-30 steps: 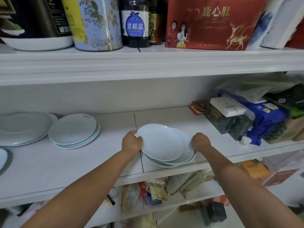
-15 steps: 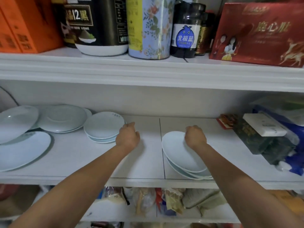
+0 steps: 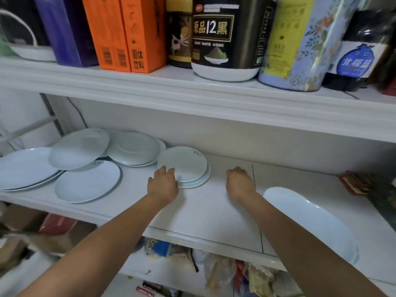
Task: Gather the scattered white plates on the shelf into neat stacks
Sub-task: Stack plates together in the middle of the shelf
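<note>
light: dim, soft, diffuse | shadow: beneath upper shelf (image 3: 192,97) | glare: faint sheen on right plates (image 3: 300,211) | blur: slight | edges: bowed

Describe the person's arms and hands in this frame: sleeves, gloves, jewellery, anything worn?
Nothing worn that shows. The left forearm and right forearm are bare to the frame's edge, no sleeves in view. The left hand and right hand are ungloved, with no watch, bracelet or ring visible on the sides that face the camera.
</note>
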